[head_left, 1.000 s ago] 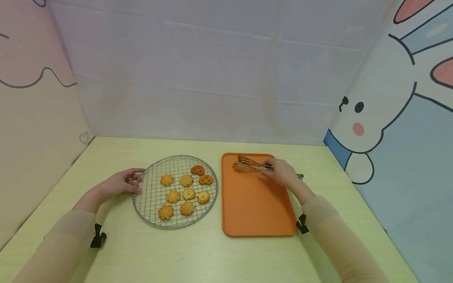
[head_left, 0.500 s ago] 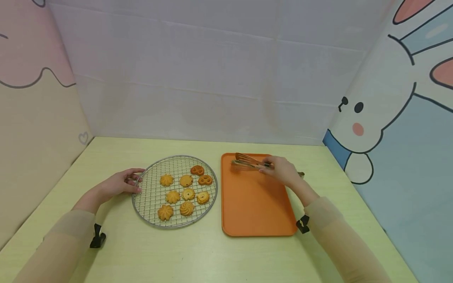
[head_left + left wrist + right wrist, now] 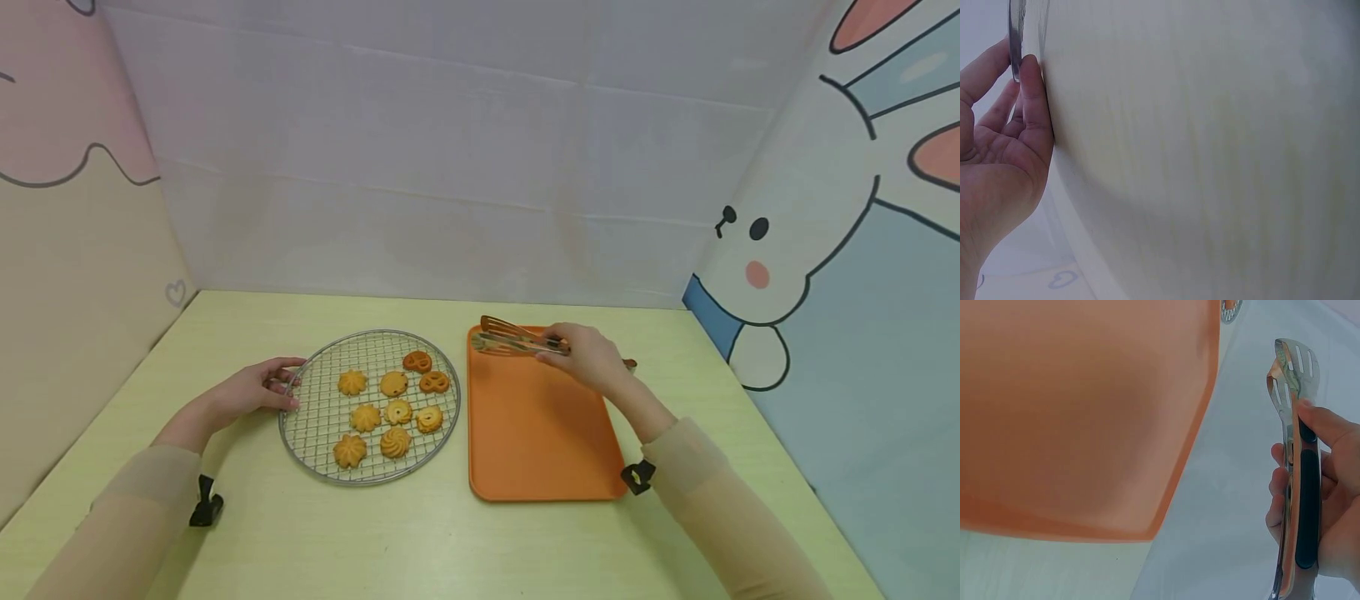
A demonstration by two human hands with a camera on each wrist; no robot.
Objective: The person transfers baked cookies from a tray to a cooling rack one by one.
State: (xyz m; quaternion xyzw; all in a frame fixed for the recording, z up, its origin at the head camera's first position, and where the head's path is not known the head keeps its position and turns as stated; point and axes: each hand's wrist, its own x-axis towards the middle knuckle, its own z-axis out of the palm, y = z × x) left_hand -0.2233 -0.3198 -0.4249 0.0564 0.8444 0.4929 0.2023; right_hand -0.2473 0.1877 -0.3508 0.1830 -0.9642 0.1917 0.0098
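Observation:
At the left rim of a round wire cooling rack [image 3: 318, 473], my left hand [image 3: 258, 390] holds the edge between thumb and fingers; the rim [image 3: 1015, 40] also shows in the left wrist view. Several cookies [image 3: 365, 417] and two pretzel-shaped ones [image 3: 434, 382] lie on the mesh. My right hand [image 3: 588, 357] grips metal serving tongs [image 3: 1309, 506] with slotted ends and dark grip pads. The tongs are held above the far end of an orange rectangular tray [image 3: 542, 433], their slotted heads pointing left and slightly apart.
Rack and tray stand side by side on a pale yellow table [image 3: 420, 542], a narrow gap between them. A white wall [image 3: 450, 167] rises behind. Side panels with cartoon drawings, including a rabbit [image 3: 780, 242], flank the table.
My right hand has lifted the tongs a little and shifted them left, toward the tray's far left corner. The left hand, rack and cookies have stayed in place.

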